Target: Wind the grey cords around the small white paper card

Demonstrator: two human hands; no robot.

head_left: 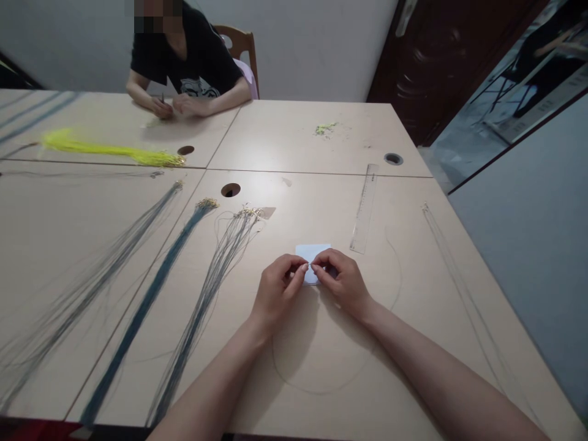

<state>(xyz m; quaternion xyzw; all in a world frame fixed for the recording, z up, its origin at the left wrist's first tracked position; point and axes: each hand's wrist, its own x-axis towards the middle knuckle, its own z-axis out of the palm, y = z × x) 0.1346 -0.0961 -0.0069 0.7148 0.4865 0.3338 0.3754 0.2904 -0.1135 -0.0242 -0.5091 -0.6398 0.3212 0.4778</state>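
Above a small white-blue pad (313,250) on the table, my left hand (281,285) and my right hand (342,282) meet with pinched fingertips, almost touching. A thin dark cord (321,392) curves across the table below my hands, and a fainter stretch of it arcs up at the right. It appears to run to my fingers, but the tiny part between the fingertips is too small to make out. Left of my hands lies a bundle of grey cords (209,288) with gold-coloured ends, beside a dark teal bundle (158,288).
A clear ruler (364,208) lies beyond my right hand. More cords (463,294) lie at the right, and grey (124,251) and yellow bundles (105,149) at the left. Green scraps (326,128) and round table holes (230,190) are farther back. A person (197,67) sits opposite.
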